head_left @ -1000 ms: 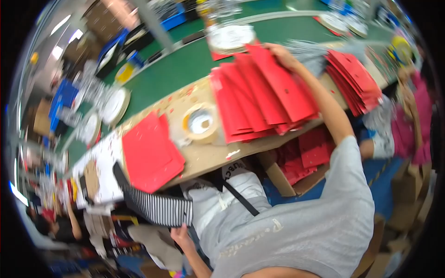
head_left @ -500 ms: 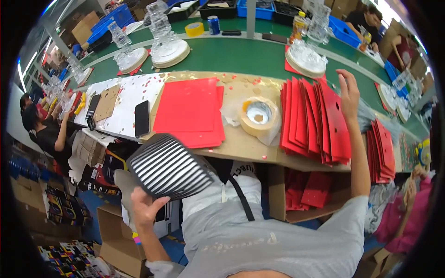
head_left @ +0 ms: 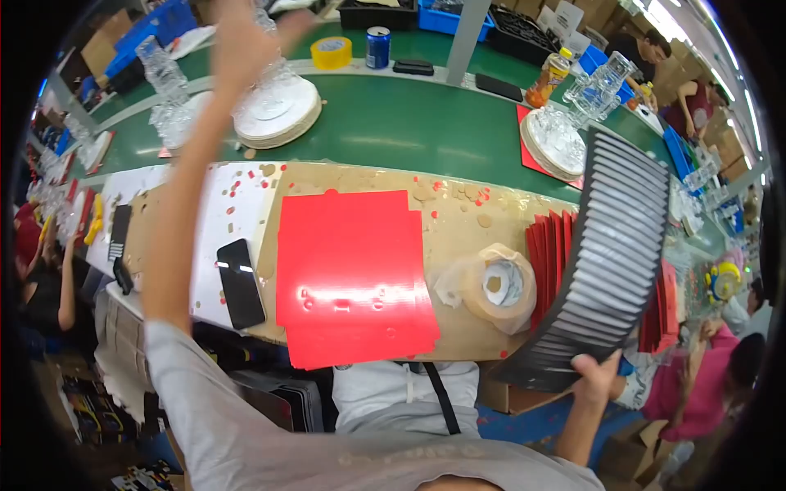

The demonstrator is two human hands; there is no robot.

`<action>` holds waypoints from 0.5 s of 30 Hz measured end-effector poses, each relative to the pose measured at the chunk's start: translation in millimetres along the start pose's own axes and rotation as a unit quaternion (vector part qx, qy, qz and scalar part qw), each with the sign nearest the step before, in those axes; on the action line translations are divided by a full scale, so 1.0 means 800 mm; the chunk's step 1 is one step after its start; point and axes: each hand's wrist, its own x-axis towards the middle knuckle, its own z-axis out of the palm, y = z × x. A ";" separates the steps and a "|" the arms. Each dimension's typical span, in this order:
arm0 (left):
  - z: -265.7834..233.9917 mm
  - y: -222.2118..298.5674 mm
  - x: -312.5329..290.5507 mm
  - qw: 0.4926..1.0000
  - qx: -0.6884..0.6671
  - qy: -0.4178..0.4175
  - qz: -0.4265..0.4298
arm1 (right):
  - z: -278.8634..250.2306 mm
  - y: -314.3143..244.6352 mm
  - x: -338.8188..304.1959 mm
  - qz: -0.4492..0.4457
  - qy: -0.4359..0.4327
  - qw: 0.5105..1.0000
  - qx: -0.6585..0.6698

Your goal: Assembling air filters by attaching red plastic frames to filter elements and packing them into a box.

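Your right hand (head_left: 596, 378) grips the black ribbed plastic sheet (head_left: 602, 262) at right; left hand (head_left: 237, 33) raised far, fingers spread, holding nothing.

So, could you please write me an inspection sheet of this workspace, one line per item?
Surface: tan workbench dotted with small red scraps; a green conveyor belt runs behind it.
Job's things: striped grey panel held up at the right; red sheet stack lying flat at the middle.
Clutter: tape roll in clear wrap, black phone, upright red sheets behind the panel.
Hands: right hand grips the panel's lower edge; left hand is raised over the belt, blurred, nothing seen in it.
Cables: nothing seen.
Surroundings: glass pieces on round plates on the belt, yellow tape roll, blue can, other persons at both sides.
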 end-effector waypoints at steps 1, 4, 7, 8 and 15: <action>-0.012 -0.003 0.055 0.991 -0.059 -0.061 -0.103 | 0.020 0.000 -0.007 0.052 0.027 0.998 -0.007; 0.085 -0.234 0.147 0.944 -0.005 -0.213 -0.254 | 0.107 0.010 -0.023 0.164 0.036 0.974 0.150; 0.095 -0.361 0.137 0.866 -0.214 -0.306 -0.332 | 0.169 -0.050 -0.025 0.190 -0.085 0.978 0.029; 0.132 -0.335 0.121 0.895 -0.211 -0.266 -0.289 | 0.187 -0.077 -0.020 0.173 -0.074 0.982 -0.012; 0.048 -0.158 0.130 0.979 -0.150 -0.115 -0.079 | 0.129 -0.201 -0.038 0.065 0.371 0.910 -0.175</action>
